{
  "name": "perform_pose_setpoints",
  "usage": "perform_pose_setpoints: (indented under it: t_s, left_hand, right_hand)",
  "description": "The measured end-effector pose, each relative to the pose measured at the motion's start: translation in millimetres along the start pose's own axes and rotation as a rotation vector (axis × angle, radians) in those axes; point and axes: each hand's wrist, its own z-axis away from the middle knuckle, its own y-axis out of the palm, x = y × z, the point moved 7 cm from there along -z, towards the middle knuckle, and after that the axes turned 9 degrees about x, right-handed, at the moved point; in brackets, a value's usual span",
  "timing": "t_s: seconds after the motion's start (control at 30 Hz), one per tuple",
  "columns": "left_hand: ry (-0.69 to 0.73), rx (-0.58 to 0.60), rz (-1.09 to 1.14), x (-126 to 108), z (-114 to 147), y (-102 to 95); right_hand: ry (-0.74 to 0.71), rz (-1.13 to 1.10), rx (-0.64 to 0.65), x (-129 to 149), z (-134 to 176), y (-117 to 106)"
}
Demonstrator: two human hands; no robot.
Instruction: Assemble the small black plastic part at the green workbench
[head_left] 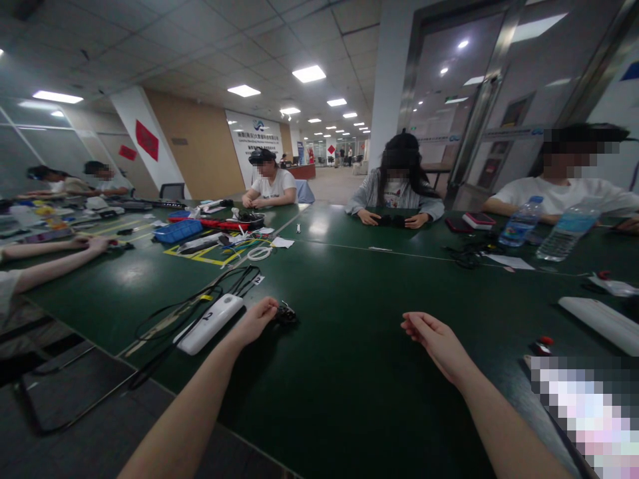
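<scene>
My left hand (pixel 257 319) is closed, its fingertips pinched at the edge of a small dark, tangled-looking bunch with shiny bits (pixel 286 314). The bunch sits low over the green tabletop (pixel 344 372); its kind is too small and dark to tell. Well to the right, my right hand (pixel 433 336) hovers over the table with thumb and fingers drawn together. Whatever those fingers hold, if anything, is hidden. Beside my left wrist lies a white power bank (pixel 210 324) marked "2", with black cables (pixel 192 299) behind it.
A blue tray (pixel 178 230), a red-edged tool case (pixel 219 223) and loose wires stand further left. Water bottles (pixel 520 221), a long white block (pixel 604 322) and a bright, blurred-out screen (pixel 584 412) are on the right. Several people sit around the table.
</scene>
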Motion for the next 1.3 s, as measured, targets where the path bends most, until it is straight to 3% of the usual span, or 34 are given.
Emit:
perform_pose_setpoints:
  t_s: [0.6, 0.77, 0.97, 1.17, 1.3]
  left_hand:
    - [0.018, 0.068, -0.11, -16.2, 8.1, 0.2]
    - [-0.03, -0.022, -0.078, -11.5, 10.1, -4.6]
    - [-0.117, -0.087, 0.159, -0.3, 5.9, -5.4]
    - [-0.174, -0.215, 0.69, -8.6, 9.1, -9.5]
    - [-0.195, -0.208, 0.956, -14.0, 15.5, -10.2]
  right_hand:
    - [0.014, -0.005, -0.007, 3.0, 2.3, 1.3]
    - [0.014, -0.002, -0.009, 5.6, 3.4, 3.4]
    - [0.023, -0.005, -0.009, 7.5, 5.2, 3.6]
    - [0.018, -0.01, -0.005, 6.5, 4.8, 3.3]
    - [0.01, -0.007, -0.007, 7.7, 5.1, 4.0]
